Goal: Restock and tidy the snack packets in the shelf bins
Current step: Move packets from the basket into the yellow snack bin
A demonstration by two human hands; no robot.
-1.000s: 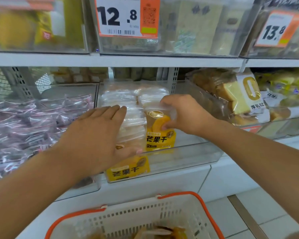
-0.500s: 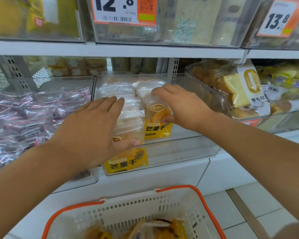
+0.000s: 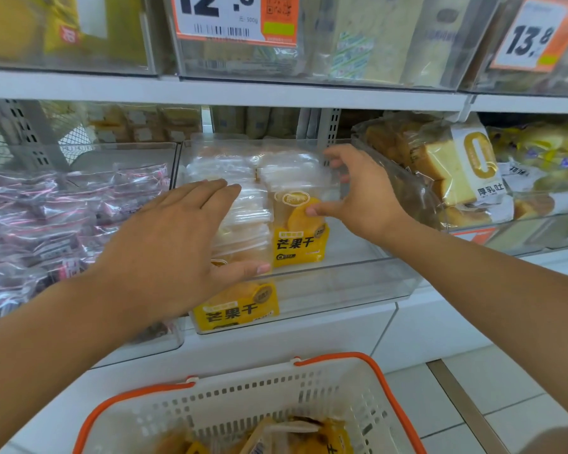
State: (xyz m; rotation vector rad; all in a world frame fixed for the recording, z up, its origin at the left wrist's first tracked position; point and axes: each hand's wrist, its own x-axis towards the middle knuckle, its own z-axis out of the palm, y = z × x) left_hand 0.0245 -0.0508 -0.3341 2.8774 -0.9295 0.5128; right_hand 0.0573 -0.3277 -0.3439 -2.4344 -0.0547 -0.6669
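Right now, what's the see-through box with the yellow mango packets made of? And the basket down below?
The bin looks like clear hard plastic, glossy: you can see the mango packets through its front wall, and its edges catch the light. The basket looks like matte cream plastic moulded with rows of small slots; its orange rim seems plastic too, though that is less sure.

You see yellow mango packets (image 3: 299,231) standing upright in rows inside the clear middle bin (image 3: 358,283), clear tops up, one front packet (image 3: 236,310) pressed against the bin's front wall. More packets (image 3: 309,437) lie loose in the white, orange-rimmed basket (image 3: 230,407) below.
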